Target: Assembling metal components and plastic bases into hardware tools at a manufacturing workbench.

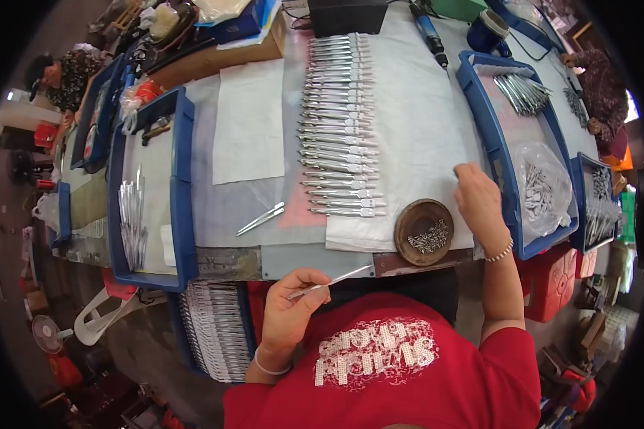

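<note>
My left hand [293,304], low in front of my chest, pinches a slim silver metal rod [350,274] that points up to the right. My right hand [477,194] is over the right side of the table, past the rim of a round brown bowl [402,242]. Its fingers are drawn together; anything between them is too small to see. Small metal parts [431,237] lie in that bowl. A long row of slim silver two-legged tools, like drawing compasses [340,150], runs up the white cloth. Two more silver rods [260,219] lie left of the row.
At left, a blue tray [186,179] holds thin metal rods [132,218]. The blue tray [504,182] at right has metal pieces and a plastic bag [544,189] of parts. An electric screwdriver [431,37] lies at the back. Co-workers sit at both far sides.
</note>
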`<state>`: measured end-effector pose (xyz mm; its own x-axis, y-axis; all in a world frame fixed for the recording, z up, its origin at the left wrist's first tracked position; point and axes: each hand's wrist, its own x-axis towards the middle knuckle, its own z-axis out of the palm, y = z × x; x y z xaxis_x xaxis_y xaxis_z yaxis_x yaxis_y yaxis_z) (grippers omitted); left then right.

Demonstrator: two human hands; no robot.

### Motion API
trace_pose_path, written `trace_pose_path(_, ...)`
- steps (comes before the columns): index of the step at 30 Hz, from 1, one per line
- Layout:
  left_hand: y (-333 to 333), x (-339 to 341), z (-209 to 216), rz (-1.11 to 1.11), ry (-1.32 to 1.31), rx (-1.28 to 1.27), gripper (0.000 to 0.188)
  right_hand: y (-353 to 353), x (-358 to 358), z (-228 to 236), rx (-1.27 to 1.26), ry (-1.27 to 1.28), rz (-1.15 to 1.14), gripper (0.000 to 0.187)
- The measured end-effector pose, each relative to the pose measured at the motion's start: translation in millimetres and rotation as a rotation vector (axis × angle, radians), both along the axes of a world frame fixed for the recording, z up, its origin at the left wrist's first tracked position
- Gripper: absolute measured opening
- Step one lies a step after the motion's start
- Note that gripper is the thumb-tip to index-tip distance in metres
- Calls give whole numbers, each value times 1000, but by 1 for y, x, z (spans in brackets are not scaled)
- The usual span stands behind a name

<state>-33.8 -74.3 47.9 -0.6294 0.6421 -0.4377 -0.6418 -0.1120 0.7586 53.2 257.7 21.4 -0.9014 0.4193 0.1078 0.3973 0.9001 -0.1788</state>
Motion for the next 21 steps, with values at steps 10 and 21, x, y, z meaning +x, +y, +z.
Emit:
trace_pose_path(10,41,4,1,-247,430,23,11,-68,26,65,-1096,265,218,9)
trace_pose_path(21,51,27,-7,-291,339,95,17,-114,22,45,-1045,390,280,9)
